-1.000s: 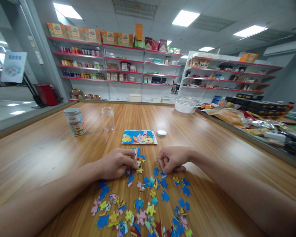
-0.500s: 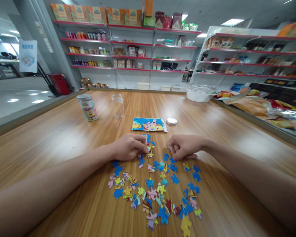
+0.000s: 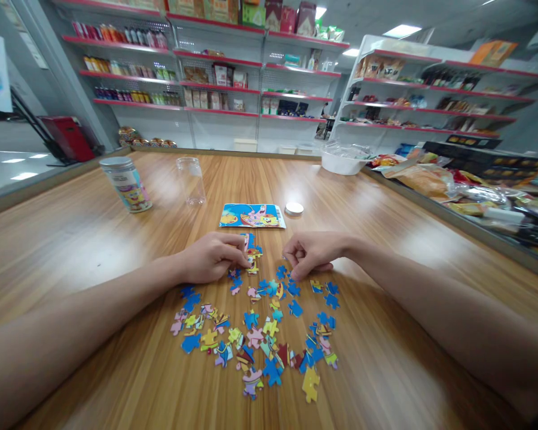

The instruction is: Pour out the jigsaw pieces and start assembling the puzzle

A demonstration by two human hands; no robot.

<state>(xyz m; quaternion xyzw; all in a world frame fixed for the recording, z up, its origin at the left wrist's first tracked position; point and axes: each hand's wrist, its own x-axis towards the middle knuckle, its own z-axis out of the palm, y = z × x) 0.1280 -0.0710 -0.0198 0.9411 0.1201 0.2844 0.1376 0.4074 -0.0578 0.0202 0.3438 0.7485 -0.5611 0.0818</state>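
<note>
My left hand [image 3: 214, 257] rests on the table with fingers curled, fingertips pressed against the left edge of a short column of joined jigsaw pieces [image 3: 252, 252]. Opposite it, my right hand [image 3: 312, 254] is closed in a pinch, with a sliver of a jigsaw piece showing at its fingertips. Just below that hand lie loose blue pieces [image 3: 293, 289]. Many more scattered jigsaw pieces [image 3: 254, 337], in blue, pink, yellow and brown, spread toward me. Beyond the hands lies a cartoon picture card [image 3: 251, 215].
A printed can [image 3: 126, 185] and a clear plastic jar [image 3: 191, 182] stand at the back left. A round silver lid [image 3: 294, 208] lies beside the card. Farther back are a white basket [image 3: 344, 160], packaged snacks [image 3: 434, 179] on the right, and stocked shelves [image 3: 219, 89].
My view has turned a little to the right and down, so everything sits farther left and higher in the picture. Both hands keep nearly the same place over the pieces.
</note>
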